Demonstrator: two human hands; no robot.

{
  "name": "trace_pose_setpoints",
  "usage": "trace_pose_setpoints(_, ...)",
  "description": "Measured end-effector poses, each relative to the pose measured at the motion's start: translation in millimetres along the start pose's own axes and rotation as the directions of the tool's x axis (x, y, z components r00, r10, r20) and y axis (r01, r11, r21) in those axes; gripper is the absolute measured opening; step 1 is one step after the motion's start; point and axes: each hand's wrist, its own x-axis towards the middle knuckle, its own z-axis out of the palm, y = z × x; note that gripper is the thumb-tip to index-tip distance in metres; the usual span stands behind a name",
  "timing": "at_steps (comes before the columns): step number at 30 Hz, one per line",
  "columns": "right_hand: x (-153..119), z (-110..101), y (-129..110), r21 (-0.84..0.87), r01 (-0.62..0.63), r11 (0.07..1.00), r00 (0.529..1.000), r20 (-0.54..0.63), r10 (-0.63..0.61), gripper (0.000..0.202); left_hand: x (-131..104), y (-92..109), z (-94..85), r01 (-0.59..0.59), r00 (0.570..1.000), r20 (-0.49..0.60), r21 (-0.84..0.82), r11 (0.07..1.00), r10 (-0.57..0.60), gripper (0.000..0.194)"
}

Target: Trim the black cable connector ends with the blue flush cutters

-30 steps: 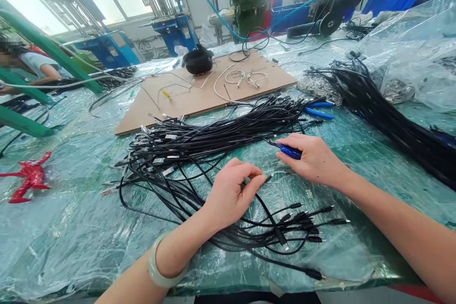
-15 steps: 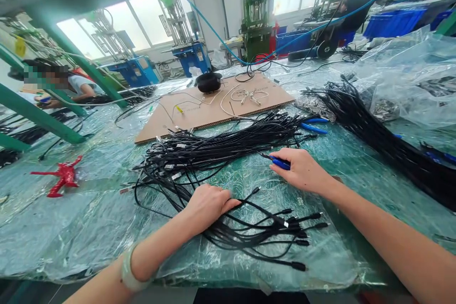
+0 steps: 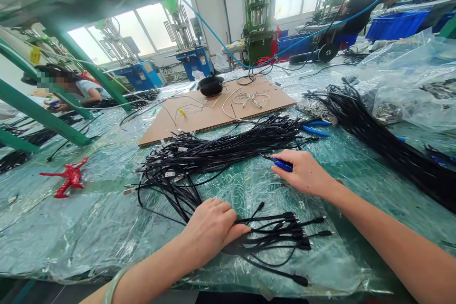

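My left hand point(image 3: 213, 225) is closed over a bundle of black cables point(image 3: 270, 235), its thumb lying along them. Their moulded connector ends fan out to the right of the hand, while the rest of the bundle runs back to the left. In my right hand point(image 3: 302, 171) is a pair of blue-handled cutters point(image 3: 283, 165), the fingers wrapped round the handles and the tip pointing left, apart from the cables. Just beyond both hands lies a larger pile of black cables point(image 3: 221, 145), with metal plugs at its left end.
Behind the pile is a cardboard sheet point(image 3: 167, 126) with a black roll point(image 3: 211, 86) and white cables. Blue-handled pliers point(image 3: 317, 128) lie beside it. Another black cable bundle point(image 3: 384, 137) is at right, a red figure-shaped object point(image 3: 69, 178) at left. Two co-workers sit farther off.
My left hand has moved slightly down and right along the cables, and their connector ends are bunched closer together. My right hand still holds the cutters in nearly the same place.
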Motion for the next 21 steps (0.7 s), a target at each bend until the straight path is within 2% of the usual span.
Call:
trace_pose_setpoints(2,0,0,1,0.0,-0.01,1.0,1.0,-0.003,0.01,0.026,7,-3,-7.7,0.038,0.999,0.006,-0.007,0.999,-0.038,0.045)
trace_pose_setpoints(4,1,-1,1,0.001,-0.016,1.0,1.0,-0.005,0.016,0.027,18,-11,-13.0,0.157,0.988,0.009,-0.017,0.987,-0.157,0.042)
trace_pose_setpoints(5,1,-1,2,0.002,-0.018,1.0,1.0,-0.006,0.018,0.027,24,-17,-14.0,0.248,0.969,0.007,-0.005,0.969,-0.248,0.039)
trace_pose_setpoints(7,1,-1,2,0.005,-0.021,1.0,1.0,-0.006,0.021,0.027,37,-30,-12.3,0.447,0.894,-0.009,0.009,0.894,-0.447,0.03)
trace_pose_setpoints(8,1,-1,2,0.007,-0.024,1.0,1.0,-0.007,0.024,0.027,44,-36,-10.2,0.489,0.872,-0.007,-0.001,0.872,-0.489,0.026)
trace_pose_setpoints(12,0,-2,2,0.024,-0.036,0.999,0.999,-0.014,0.037,0.028,67,-55,-2.3,0.529,0.849,0.05,-0.103,0.842,-0.527,0.019)
trace_pose_setpoints(16,1,-4,2,0.05,-0.056,0.997,0.998,-0.013,0.056,0.027,86,-57,-2.5,0.504,0.858,0.071,-0.307,0.807,-0.508,0.009)
trace_pose_setpoints(18,1,-4,2,0.07,-0.067,0.995,0.998,-0.01,0.068,0.025,93,-57,-3.7,0.488,0.858,0.076,-0.43,0.76,-0.508,0.008)
trace_pose_setpoints(21,2,-5,1,0.117,-0.09,0.989,0.996,-0.003,0.091,0.024,95,-58,-6.6,0.465,0.855,0.13,-0.622,0.63,-0.502,0.014)
